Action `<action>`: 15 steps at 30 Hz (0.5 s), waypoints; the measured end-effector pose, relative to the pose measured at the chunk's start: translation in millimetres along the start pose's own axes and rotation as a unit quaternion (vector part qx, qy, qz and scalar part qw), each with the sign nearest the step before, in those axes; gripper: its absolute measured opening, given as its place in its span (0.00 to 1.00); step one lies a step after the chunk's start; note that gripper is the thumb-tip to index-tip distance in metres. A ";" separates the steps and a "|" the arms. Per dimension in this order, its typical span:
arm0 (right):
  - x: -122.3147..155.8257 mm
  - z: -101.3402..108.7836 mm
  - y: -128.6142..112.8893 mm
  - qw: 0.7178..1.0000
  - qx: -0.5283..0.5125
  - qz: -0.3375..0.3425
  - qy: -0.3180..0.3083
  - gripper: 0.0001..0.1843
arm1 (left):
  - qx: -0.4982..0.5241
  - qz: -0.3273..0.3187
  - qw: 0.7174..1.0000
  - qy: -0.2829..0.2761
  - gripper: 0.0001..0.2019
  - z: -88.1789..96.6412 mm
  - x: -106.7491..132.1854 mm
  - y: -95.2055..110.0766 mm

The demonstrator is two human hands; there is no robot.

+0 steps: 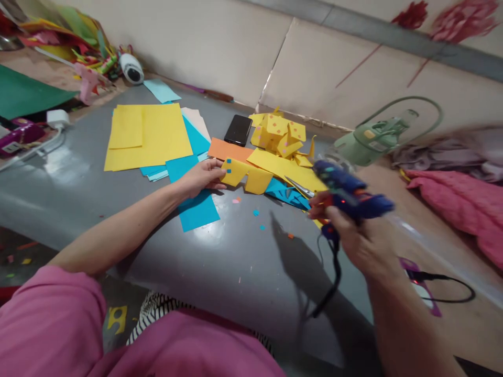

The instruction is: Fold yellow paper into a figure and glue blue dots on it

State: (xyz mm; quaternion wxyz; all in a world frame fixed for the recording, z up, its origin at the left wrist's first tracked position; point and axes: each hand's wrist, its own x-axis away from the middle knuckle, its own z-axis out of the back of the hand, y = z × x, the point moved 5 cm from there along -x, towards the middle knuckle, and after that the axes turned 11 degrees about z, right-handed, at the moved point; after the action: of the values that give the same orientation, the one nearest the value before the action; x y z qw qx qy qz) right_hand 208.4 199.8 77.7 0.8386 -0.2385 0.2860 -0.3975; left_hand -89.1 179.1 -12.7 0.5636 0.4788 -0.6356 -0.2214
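Note:
My left hand [204, 175] pinches the left end of a folded yellow paper piece [247, 177], which has a notch in its lower edge and small blue squares at that end. Raised over the table's right side, my right hand [353, 235] grips a dark blue glue gun [346, 191], slightly blurred, its nozzle pointing left and its black cord hanging down. Scissors [301, 187] lie between the two hands on blue paper scraps [288, 195]. Beyond the held piece are an orange paper strip [230, 150] and several yellow dotted paper figures [279, 133].
Yellow sheets [157, 141] and blue paper [200, 212] lie on the grey table [236, 262]. A black phone [238, 130] rests near the wall. At right stands a green bottle [365, 141]; a power strip [422, 288] is below it. A pink glue gun [87, 82] sits far left.

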 end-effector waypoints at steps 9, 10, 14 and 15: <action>-7.9 -93.2 -9.6 0.986 -0.054 0.033 -0.152 0.26 | -0.007 -0.010 0.999 -0.031 0.04 -3.4 -1.2 -0.9; -7.5 -93.8 -9.2 0.987 -0.047 0.038 -0.151 0.26 | -0.008 -0.010 0.999 -0.036 0.04 -4.6 -0.9 -1.3; -7.1 -92.6 -11.4 0.987 -0.015 0.053 -0.153 0.25 | -0.010 -0.011 0.998 -0.057 0.03 -9.3 0.7 -2.4; -7.7 -92.5 -12.1 0.987 -0.010 0.056 -0.152 0.25 | -0.011 -0.011 0.998 -0.059 0.03 -9.7 0.9 -2.6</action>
State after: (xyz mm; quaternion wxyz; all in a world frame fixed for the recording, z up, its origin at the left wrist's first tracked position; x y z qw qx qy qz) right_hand 136.1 183.1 20.7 0.8909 -0.2881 0.1716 -0.3064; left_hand -79.0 179.7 -11.8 0.5280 0.4658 -0.6600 -0.2621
